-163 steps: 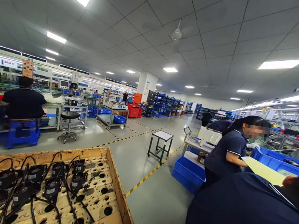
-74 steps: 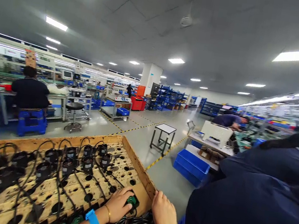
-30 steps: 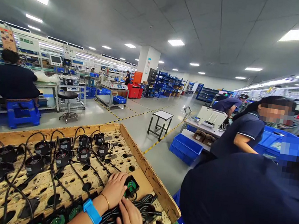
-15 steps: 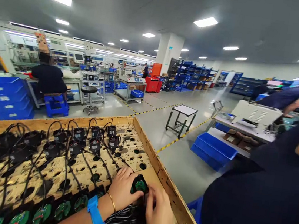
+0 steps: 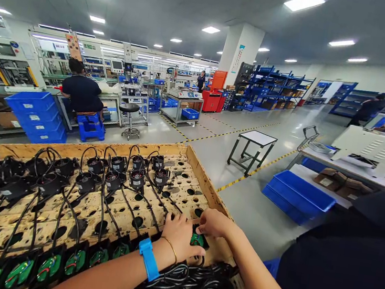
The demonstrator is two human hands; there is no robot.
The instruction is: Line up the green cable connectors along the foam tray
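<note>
My left hand (image 5: 180, 237), with a blue wristband and a thin bracelet, rests on a black part with a green circuit board (image 5: 197, 240) at the near right of a wooden tray (image 5: 204, 185) full of holes. My right hand (image 5: 212, 222) pinches the same part from the far side. Several black fan-like parts with cables (image 5: 137, 177) stand in the tray's holes. A row of green boards (image 5: 51, 266) lines the near edge. A pile of black cables (image 5: 185, 288) lies under my forearms.
A person in a dark shirt (image 5: 342, 278) stands close on my right. Blue bins (image 5: 296, 196) lie on the floor, with a small white-topped stand (image 5: 251, 148) beyond. A seated person (image 5: 82, 92) works at a bench far left, beside stacked blue bins (image 5: 37, 116).
My view has turned left and dropped. My right hand has moved from the tray's edge to the green-board part, joining my left hand on it.
</note>
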